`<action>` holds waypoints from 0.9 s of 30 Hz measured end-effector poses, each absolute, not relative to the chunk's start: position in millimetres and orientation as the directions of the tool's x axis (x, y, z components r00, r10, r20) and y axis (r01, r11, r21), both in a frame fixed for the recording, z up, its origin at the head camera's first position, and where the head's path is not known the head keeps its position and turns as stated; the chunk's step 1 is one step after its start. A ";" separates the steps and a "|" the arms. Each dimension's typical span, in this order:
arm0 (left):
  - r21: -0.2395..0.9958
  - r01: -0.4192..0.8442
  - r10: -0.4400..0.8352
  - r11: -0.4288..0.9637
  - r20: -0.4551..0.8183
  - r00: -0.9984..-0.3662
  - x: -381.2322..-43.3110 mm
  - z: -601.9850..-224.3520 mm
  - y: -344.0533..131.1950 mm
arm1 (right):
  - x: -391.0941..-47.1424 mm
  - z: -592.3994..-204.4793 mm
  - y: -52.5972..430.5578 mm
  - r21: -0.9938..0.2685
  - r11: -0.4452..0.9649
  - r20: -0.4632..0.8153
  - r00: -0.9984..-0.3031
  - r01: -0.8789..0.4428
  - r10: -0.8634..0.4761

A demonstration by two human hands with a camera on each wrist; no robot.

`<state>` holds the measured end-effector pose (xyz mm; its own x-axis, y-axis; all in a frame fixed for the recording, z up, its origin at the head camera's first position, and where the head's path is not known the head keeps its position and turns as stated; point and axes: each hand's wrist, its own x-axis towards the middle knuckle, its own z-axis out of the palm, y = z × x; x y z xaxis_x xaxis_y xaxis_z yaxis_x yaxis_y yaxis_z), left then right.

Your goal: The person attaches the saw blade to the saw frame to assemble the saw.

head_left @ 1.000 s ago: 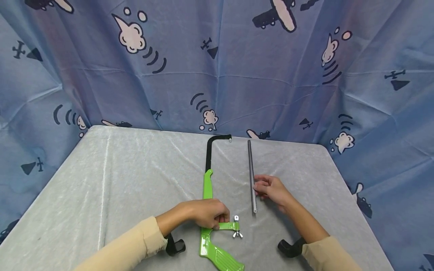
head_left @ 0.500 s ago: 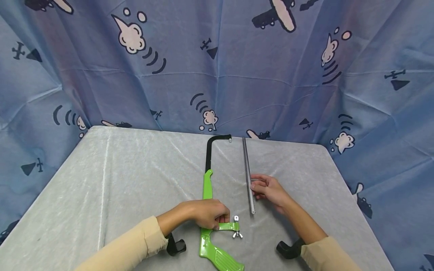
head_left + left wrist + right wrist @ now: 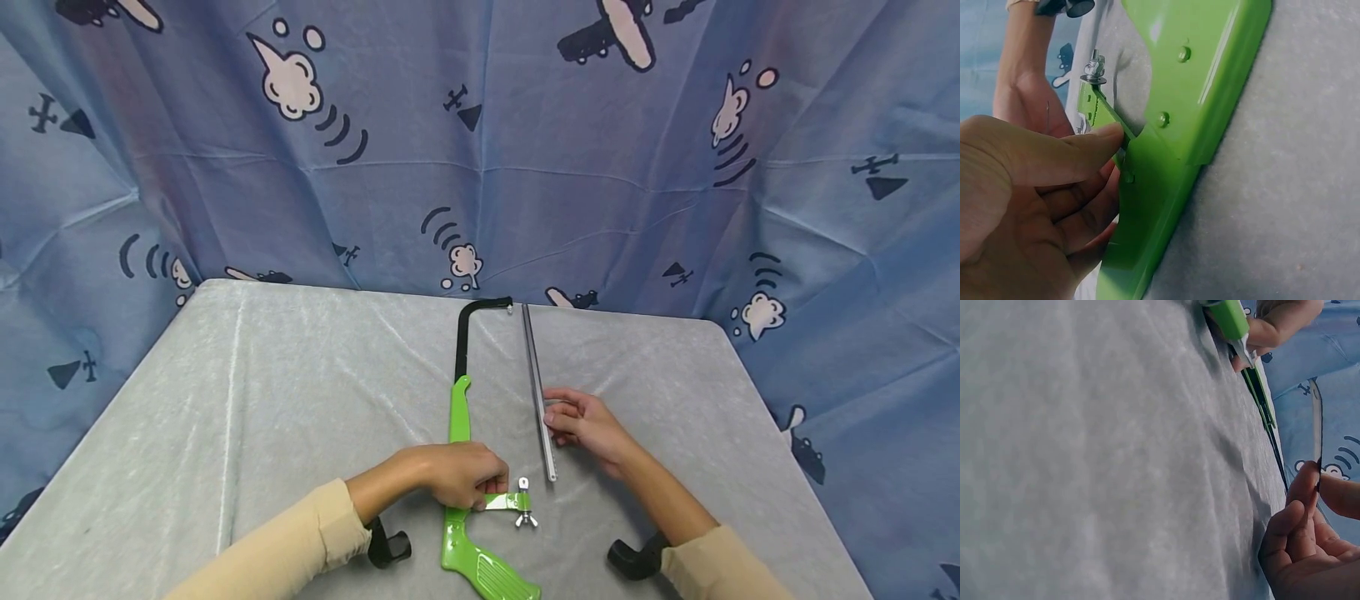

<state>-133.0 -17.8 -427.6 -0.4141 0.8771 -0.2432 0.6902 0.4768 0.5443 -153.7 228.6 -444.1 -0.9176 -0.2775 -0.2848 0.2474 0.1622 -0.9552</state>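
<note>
Grey velvety cloth (image 3: 315, 383) all over this table (image 3: 645, 358), 1 long crease (image 3: 228, 433) running down the left, fainter wrinkles towards the middle, both far corners rounded! And resting on it, 1 saw frame (image 3: 460, 412), lengthwise: black bent arm (image 3: 462, 346) up at the far edge, green ribbed handle (image 3: 491, 567) down at the near side!

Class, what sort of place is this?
Probably a makeshift indoor workspace: a pale grey cloth-covered table, blue plane-printed fabric hung behind, and a green-and-black hacksaw frame.

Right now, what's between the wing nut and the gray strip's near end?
Head view: bare gray cloth between the wing nut and gray strip.
</note>
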 end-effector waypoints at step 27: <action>0.582 0.666 0.881 0.467 -0.236 -0.411 -134.8 -433.0 -19.5 | -156.5 -446.1 211.8 -0.955 0.192 -0.279 -0.907 0.227 -0.315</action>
<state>-134.8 -19.5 -433.0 -0.4111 0.8805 -0.2359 0.6661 0.4668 0.5817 -156.5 211.8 -446.1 -0.9071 -0.3155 -0.2787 0.2266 0.1919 -0.9549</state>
